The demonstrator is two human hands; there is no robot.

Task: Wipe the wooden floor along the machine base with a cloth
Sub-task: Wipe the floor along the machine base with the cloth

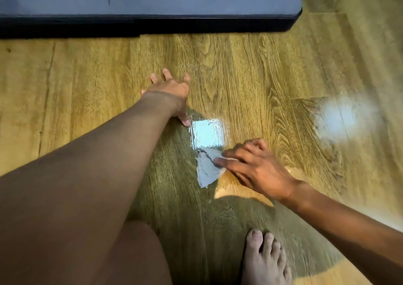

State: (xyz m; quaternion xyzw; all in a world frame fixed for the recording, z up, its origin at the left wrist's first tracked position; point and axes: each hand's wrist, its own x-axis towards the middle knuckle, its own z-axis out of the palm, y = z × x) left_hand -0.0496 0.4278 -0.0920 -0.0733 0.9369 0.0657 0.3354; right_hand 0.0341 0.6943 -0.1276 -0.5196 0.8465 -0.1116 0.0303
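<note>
My left hand (172, 90) lies flat and open on the floor (87, 77), fingers spread, with the arm stretched out ahead of me. My right hand (255, 167) is nearer me and off to the right of it, fingers bent over the cloth (207, 169), gripping it and pressing it to the boards. The grey cloth sticks out from under the right fingertips, towards my left arm. Between the hands, just beyond the cloth, I see a bright glare (208, 135) on the floor. The machine base (152, 23) runs across beyond the left hand, well apart from the cloth. My bare foot (266, 260) stands below the right hand.
</note>
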